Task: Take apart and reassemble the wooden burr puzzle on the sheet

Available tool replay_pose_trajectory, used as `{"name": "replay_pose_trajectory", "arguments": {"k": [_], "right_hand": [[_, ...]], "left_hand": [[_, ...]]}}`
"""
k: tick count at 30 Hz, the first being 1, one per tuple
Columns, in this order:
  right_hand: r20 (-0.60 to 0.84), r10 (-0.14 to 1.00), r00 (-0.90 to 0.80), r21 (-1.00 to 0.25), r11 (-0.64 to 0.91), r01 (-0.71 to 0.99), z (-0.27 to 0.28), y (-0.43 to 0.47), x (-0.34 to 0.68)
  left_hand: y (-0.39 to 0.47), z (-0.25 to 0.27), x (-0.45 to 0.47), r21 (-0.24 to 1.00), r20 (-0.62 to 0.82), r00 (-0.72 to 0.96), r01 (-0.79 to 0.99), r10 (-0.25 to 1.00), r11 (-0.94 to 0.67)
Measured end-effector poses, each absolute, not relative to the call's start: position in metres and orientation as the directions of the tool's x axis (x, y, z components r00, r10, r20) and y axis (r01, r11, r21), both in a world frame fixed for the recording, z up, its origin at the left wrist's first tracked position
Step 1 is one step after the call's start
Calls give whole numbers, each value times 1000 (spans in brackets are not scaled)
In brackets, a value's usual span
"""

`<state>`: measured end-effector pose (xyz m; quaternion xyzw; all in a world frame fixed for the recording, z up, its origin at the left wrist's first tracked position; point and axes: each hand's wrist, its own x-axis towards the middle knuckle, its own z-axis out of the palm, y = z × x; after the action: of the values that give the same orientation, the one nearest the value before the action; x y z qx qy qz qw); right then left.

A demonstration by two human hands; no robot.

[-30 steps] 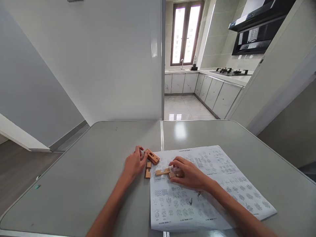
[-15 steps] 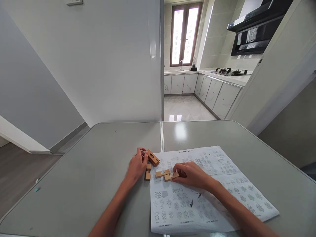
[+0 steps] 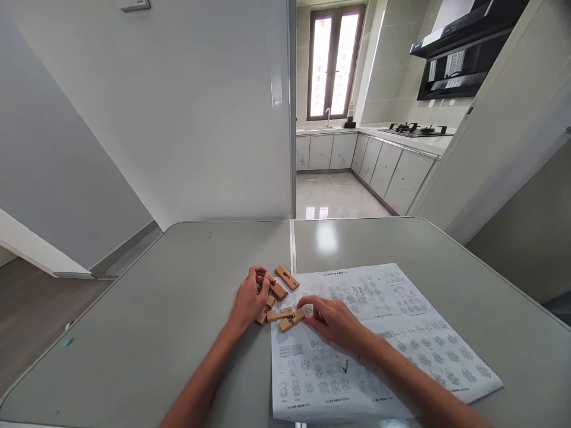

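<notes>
Several notched wooden puzzle pieces lie in a cluster by the left edge of a printed sheet [image 3: 321, 392]. My left hand [image 3: 250, 297] is closed, its fingertips on a darker wooden puzzle piece [image 3: 279, 291]. Just beyond lies a slotted wooden piece [image 3: 286, 277] with a mark at one end. Thumb and fingers of my right hand [image 3: 334, 318] pinch the end of a pale notched puzzle piece [image 3: 286, 325] over the sheet. Touching it is another pale piece [image 3: 273, 316]. Small blocks [image 3: 261, 318] beside my left hand are partly hidden by its fingers.
The grey table [image 3: 134, 333] has a seam [image 3: 292, 246] running away from me. Small puzzle drawings cover the sheet, with a few dark pen marks [image 3: 345, 367]. A small greenish bit [image 3: 68, 342] lies near the left edge. Beyond the table are a wall and a kitchen.
My right hand has slid left with the pale pieces, closer to the other blocks. The slotted piece now lies apart, farther from my left hand, exposing the darker piece under its fingers.
</notes>
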<state>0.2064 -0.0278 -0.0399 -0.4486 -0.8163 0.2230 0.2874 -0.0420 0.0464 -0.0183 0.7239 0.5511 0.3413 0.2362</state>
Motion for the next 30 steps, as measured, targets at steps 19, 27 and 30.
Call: {"name": "replay_pose_trajectory", "arguments": {"k": [19, 27, 30], "right_hand": [[301, 943, -142, -746, 326, 581, -43, -21, 215], [274, 947, -165, -729, 317, 607, -42, -21, 213], [256, 951, -170, -727, 306, 615, -42, -20, 213]], "left_hand": [[59, -27, -50, 712, 270, 12, 670, 963, -208], [61, -26, -52, 679, 255, 206, 657, 945, -327], [63, -27, -53, 669, 243, 220, 667, 945, -327]]}}
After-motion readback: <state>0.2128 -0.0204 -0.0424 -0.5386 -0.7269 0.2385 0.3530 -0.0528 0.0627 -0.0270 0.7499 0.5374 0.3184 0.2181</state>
